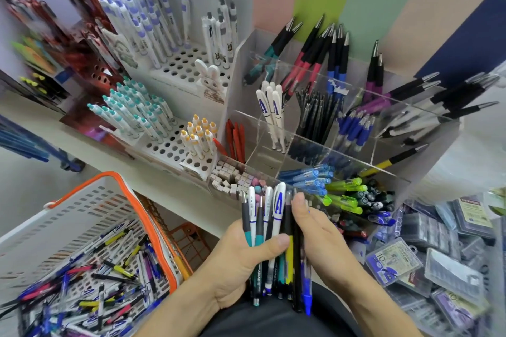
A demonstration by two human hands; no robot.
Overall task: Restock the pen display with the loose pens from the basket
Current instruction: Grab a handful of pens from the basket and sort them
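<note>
White, black, teal and yellow pens make up the bunch (273,241) that the left hand (241,262) grips upright at near centre, thumb laid across the front of the barrels and fingers curled behind. The right hand (315,230) rests flat against the right side of the bunch, fingers straight and together, fingertips reaching up near the pen tops; it curls round nothing. A blue pen (306,290) hangs lowest at the bunch's right edge.

At near left stands the basket (90,208), white mesh with an orange rim, its floor covered with loose pens (90,290) in blue, pink, yellow and white, blurred.

Beyond the hands is the display (353,128), a clear tiered holder with dividers. Its far compartments hold black-grip pens with red, blue and purple barrels; a middle one holds white pens (272,109) marked with a blue A, like two in the bunch. Near compartments hold blue and lime-green pens and small erasers (232,178). Left of it, a white rack (178,63) with round holes carries standing pens with purple, teal and orange caps. At near right lie clear boxes (438,254) in a heap.
</note>
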